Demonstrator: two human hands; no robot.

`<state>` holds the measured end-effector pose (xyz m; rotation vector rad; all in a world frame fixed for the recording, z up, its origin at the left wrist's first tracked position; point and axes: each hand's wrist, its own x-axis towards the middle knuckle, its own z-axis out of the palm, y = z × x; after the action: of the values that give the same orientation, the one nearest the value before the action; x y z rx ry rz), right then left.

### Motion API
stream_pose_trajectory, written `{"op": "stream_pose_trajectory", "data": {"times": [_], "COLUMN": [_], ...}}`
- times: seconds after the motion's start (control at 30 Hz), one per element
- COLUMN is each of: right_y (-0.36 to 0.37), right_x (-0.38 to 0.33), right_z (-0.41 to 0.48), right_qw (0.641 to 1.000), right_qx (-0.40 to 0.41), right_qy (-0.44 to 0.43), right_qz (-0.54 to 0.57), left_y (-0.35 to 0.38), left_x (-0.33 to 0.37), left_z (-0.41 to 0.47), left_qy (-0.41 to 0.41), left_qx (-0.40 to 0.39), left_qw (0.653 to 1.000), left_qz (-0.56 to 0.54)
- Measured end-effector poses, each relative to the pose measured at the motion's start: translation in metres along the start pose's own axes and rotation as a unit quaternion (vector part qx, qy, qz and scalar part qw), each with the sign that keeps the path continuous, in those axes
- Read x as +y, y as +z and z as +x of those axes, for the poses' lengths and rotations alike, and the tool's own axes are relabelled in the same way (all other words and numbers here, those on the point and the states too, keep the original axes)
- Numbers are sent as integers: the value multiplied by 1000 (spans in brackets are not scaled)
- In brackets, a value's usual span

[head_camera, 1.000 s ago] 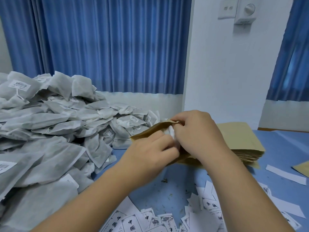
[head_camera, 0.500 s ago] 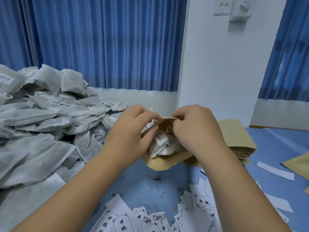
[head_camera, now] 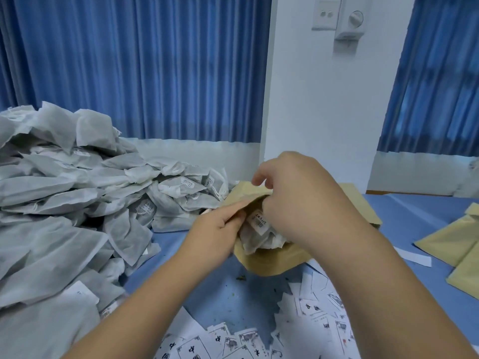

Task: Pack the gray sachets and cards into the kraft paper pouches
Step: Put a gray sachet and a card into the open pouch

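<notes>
Two bare arms reach in over a blue table [head_camera: 220, 294]. Both hands hold one brown paper bag [head_camera: 269, 263] just above the table, in the middle of the view. The mouth of the bag is pulled wide and faces the person.

The left hand [head_camera: 217, 231] is at the left side of the mouth. Its fingers are bent and pinch the left edge of the bag. The right hand [head_camera: 298, 200] is at the far side of the mouth. Its fingers are curled too, and its fingertips pinch the top edge of the bag.

Inside the bag sit gray packets [head_camera: 259, 237], bunched up close together. One of them has a small white label [head_camera: 258, 222] with a bar code on it, and the label faces up.

A big pile of gray packets [head_camera: 77, 190] fills the left side of the table. It comes close to the bag.

White cards [head_camera: 233, 343] with black print lie loose at the near edge of the table, below the bag. Some of them lie under the right arm.

A stack of flat brown bags [head_camera: 363, 206] lies on the table behind the right hand. More brown bags [head_camera: 451, 242] lie at the right edge. A white paper strip [head_camera: 414, 257] lies near them. Small dark crumbs [head_camera: 241, 278] dot the table under the held bag.

At the back hang blue curtains [head_camera: 155, 73]. Between them is a white wall [head_camera: 311, 112] with a switch [head_camera: 325, 14] and a round knob [head_camera: 355, 18].
</notes>
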<state>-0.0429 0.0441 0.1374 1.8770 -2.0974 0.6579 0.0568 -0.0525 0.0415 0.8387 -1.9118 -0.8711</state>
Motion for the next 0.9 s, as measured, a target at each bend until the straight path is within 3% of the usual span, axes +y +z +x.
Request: {"op": "stream_pose_trajectory", "data": {"times": [0.1, 0.2, 0.3, 0.53, 0.63, 0.73, 0.9], "right_y": [16, 42, 48, 45, 45, 46, 42], "right_x": [-11, -7, -3, 11, 13, 15, 19], "right_z": [-11, -18, -15, -10, -3, 0, 23], "right_qw": [996, 982, 955, 930, 928, 945, 920], "right_qx": [-54, -164, -253, -281, -298, -261, -321], "right_qy": [-42, -30, -21, -18, 22, 35, 81], "right_qz": [-58, -91, -155, -238, -221, -193, -211], "left_y": [2, 5, 11, 20, 22, 23, 23], "left_x": [7, 9, 9, 15, 18, 21, 29], "left_z": [0, 4, 5, 0, -1, -4, -6], "left_qy": [4, 13, 9, 4, 17, 26, 33], "left_qx": [5, 16, 21, 40, 50, 49, 29], "left_qw": [999, 993, 991, 985, 986, 985, 982], "left_qz": [-35, -117, -132, -168, -160, -161, -184]}}
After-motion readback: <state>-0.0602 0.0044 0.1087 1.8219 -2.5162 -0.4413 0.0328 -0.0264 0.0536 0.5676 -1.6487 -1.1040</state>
